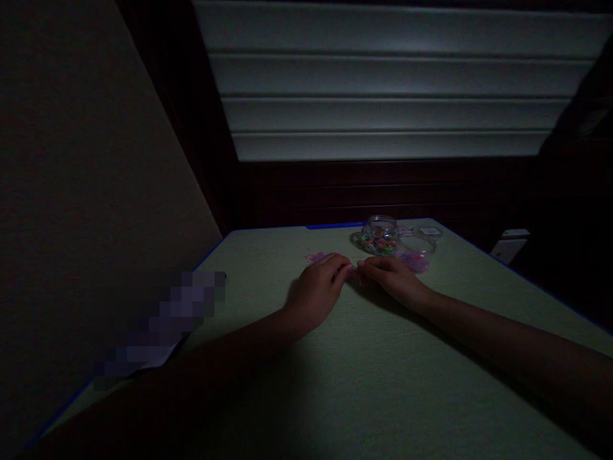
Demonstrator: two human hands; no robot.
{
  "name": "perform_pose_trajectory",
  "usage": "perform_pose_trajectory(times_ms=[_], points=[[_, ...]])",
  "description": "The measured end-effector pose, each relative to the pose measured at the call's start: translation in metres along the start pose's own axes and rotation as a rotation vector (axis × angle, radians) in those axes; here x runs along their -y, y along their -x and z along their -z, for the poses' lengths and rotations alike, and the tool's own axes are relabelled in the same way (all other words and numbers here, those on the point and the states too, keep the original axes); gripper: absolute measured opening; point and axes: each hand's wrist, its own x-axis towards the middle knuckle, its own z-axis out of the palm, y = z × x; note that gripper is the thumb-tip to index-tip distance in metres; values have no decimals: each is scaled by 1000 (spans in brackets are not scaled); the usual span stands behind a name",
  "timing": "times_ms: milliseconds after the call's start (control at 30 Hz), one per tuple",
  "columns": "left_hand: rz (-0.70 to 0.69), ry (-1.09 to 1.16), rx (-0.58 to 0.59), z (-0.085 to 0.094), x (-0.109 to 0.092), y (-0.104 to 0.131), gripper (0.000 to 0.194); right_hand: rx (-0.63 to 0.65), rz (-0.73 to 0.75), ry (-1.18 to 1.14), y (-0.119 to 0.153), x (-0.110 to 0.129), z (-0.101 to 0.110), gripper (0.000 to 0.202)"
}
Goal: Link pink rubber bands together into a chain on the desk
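Note:
My left hand [322, 285] is closed in a pinch over the middle of the table, and my right hand [395, 278] pinches close beside it. Between the fingertips of both shows a small pinkish, partly see-through thing [352, 271], too dark and small to name. Just beyond my left knuckles lies a small pink heap [315, 257] on the tabletop. Behind my right hand stands a clear jar with pink bits [416, 254] in it. Next to that is a second open clear jar [381, 223], holding multicoloured small rings that look like elastic bands.
A round clear lid [430, 232] lies at the far right corner of the pale green table [383, 383], which has a blue edge. At the left edge lies a blurred-out flat object [167, 322]. A wall rises at the left; a slatted shutter [383, 83] is beyond.

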Motion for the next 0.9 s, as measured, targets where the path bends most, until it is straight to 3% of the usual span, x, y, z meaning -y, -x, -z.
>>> perform_pose_trajectory(times_ms=[533,900], points=[[-31,-3,19,-1,1,2,19,-63,11,-52,-5,-7,1,29],[36,9,33,-4,4,2,23,-99,10,-21,-4,-4,0,29]])
